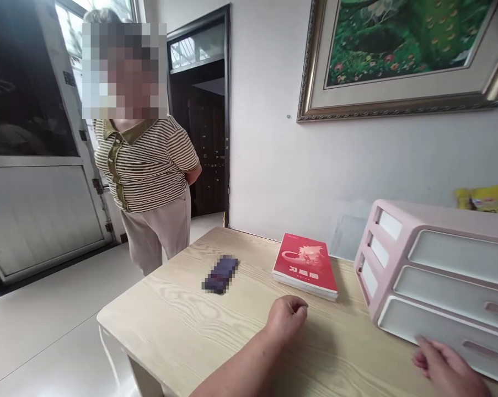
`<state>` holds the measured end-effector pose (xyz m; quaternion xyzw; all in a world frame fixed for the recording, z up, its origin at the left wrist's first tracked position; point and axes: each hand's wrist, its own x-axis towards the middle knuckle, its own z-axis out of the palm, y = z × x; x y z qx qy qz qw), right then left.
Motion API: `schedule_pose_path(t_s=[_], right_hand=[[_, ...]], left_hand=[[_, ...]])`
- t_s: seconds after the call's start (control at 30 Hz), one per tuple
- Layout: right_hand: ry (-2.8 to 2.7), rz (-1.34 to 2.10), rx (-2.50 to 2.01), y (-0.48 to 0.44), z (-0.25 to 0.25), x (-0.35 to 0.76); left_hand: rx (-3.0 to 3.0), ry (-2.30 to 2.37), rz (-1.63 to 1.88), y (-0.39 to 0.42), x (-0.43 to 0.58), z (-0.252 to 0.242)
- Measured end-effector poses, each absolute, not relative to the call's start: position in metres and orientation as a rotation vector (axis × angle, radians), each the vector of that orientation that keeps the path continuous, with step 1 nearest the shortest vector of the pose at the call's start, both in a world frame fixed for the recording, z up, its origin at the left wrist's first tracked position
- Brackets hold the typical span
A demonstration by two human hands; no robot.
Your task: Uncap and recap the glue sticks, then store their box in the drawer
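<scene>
My left hand is closed in a loose fist over the wooden table, just in front of a red book and apart from it. Nothing shows in its fingers. At the lower right, my right hand has its fingers curled in, near the bottom drawer of a pink and white drawer box. I see nothing held there either. The red book lies flat, with white lettering and a pale picture on its cover. A dark, blurred-out phone-like object lies left of it.
A person in a striped shirt stands beyond the table's left end, arms behind the back. Behind are a dark doorway and a framed picture on the wall. A yellow packet sits atop the drawer box.
</scene>
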<state>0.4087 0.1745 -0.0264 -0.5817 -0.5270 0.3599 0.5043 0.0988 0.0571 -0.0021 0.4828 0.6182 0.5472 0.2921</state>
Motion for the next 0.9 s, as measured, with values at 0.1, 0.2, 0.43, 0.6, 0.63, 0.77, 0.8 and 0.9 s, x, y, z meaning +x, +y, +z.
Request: schedule_pose_path(t_s=[0.1,0.2,0.43,0.6,0.63,0.77,0.8,0.9], right_hand=[[-1.235,1.146,-1.259,0.133,-0.003,0.363],[-1.148,1.552,-1.014,0.095,0.022,0.324],[-1.290,1.819,-0.247,0.045,0.132,0.281],[-1.436,1.700,0.220,0.025,0.195,0.269],[-1.446,1.679,0.279,0.022,0.200,0.267],[-1.429,1.648,0.382,0.024,0.198,0.257],[-1.424,1.648,0.371,0.028,0.194,0.255],[-1.390,1.645,0.305,0.048,0.180,0.251]], left_hand=[[1.174,1.463,1.436,0.054,0.100,0.004],[1.147,1.230,1.417,0.044,0.099,0.023],[1.172,0.234,1.521,0.006,0.087,0.120],[1.450,-0.139,1.568,-0.023,0.071,0.174],[1.486,-0.180,1.572,-0.026,0.067,0.178],[1.554,-0.266,1.562,-0.022,0.056,0.180],[1.557,-0.265,1.557,-0.017,0.054,0.177],[1.533,-0.224,1.557,0.001,0.049,0.169]])
